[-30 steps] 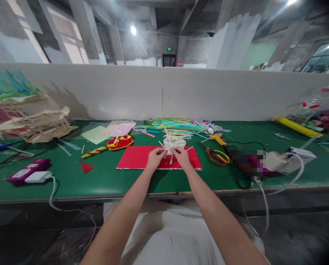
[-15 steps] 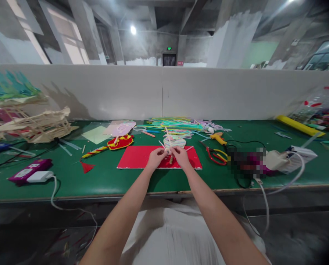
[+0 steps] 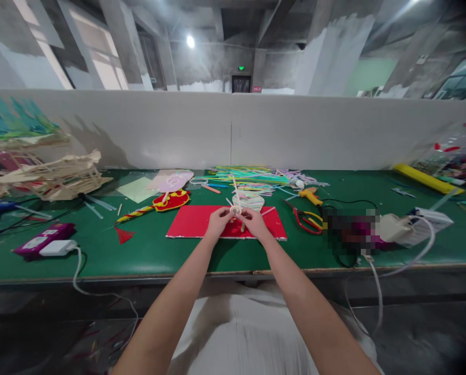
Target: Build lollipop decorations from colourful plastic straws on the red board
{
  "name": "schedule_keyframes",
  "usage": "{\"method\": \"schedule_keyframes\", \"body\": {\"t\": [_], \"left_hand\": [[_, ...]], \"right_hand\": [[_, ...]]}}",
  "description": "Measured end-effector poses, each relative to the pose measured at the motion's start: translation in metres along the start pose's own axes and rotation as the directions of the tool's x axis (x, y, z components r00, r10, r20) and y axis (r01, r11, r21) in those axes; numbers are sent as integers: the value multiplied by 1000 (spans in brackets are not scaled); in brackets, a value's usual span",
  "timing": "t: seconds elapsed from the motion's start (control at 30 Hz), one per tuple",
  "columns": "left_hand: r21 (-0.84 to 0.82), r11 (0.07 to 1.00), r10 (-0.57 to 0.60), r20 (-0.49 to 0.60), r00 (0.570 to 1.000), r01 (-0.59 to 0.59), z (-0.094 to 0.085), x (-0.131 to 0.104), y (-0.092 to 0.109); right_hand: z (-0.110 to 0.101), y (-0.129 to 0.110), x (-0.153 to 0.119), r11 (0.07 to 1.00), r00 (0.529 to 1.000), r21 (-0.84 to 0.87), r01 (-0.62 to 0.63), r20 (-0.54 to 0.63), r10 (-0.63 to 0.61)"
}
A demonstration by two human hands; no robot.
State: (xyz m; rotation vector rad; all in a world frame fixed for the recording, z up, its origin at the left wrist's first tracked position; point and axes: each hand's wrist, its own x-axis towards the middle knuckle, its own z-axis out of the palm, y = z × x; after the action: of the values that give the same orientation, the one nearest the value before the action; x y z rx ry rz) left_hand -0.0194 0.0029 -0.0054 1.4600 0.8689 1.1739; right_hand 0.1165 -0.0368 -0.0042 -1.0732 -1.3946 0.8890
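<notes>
Above a red board (image 3: 189,221), my left hand (image 3: 219,221) and my right hand (image 3: 253,221) meet with fingers pinched on a small pale ring-shaped piece (image 3: 236,209). Thin pale strips stick up and out from that piece. Just behind my fingers lies a striped, pale rounded piece (image 3: 252,201), partly hidden by my right hand. A small tan bit shows below, between my hands. Exactly how the strips join the ring is too small to tell.
Colored strips (image 3: 252,177) lie behind the board. Red-handled pliers (image 3: 305,221) and an orange glue gun (image 3: 310,196) are right, beside power strips and cables. A red-and-yellow fan shape (image 3: 172,201), a purple power strip (image 3: 43,241) and a wooden-stick model (image 3: 57,177) are left.
My fingers have come closer together around the pale ring, which has turned slightly. One long strip now stands more upright and to the left. The view has shifted a little.
</notes>
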Motion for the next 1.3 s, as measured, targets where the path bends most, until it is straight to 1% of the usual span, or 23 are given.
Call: {"method": "schedule_keyframes", "body": {"t": [0.17,0.43,0.63,0.8,0.87,0.93,1.0,1.13,1.2,1.3], "left_hand": [[32,999,12,-13,1000,-11,0,-1,2],[64,998,17,-54,998,-13,-1,-1,1],[181,977,124,-40,991,-115,-1,-4,4],[199,971,145,-42,989,-134,0,-5,6],[205,970,138,-33,990,-129,0,-5,6],[225,966,139,-20,990,-131,0,-5,7],[253,957,142,6,990,-139,1,-6,9],[284,946,142,79,987,-158,3,-8,12],[287,943,145,96,985,-167,3,-8,12],[289,941,153,107,982,-178,3,-7,10]], "right_hand": [[0,5,0,999,1000,-38,13,2,-13],[0,2,-1,996,999,-87,34,-4,-34],[0,2,-2,995,999,-91,25,-44,-29],[-1,5,0,996,999,-93,8,-42,-12],[-2,6,2,995,997,-102,25,-69,-33],[-2,6,3,994,991,-103,44,-124,-57],[-3,4,4,995,987,-89,42,-151,-55],[-3,0,2,1000,996,-12,-4,-85,3],[-3,0,1,1000,997,14,-14,-79,15],[-4,0,1,1000,996,6,-14,-85,15]]}}
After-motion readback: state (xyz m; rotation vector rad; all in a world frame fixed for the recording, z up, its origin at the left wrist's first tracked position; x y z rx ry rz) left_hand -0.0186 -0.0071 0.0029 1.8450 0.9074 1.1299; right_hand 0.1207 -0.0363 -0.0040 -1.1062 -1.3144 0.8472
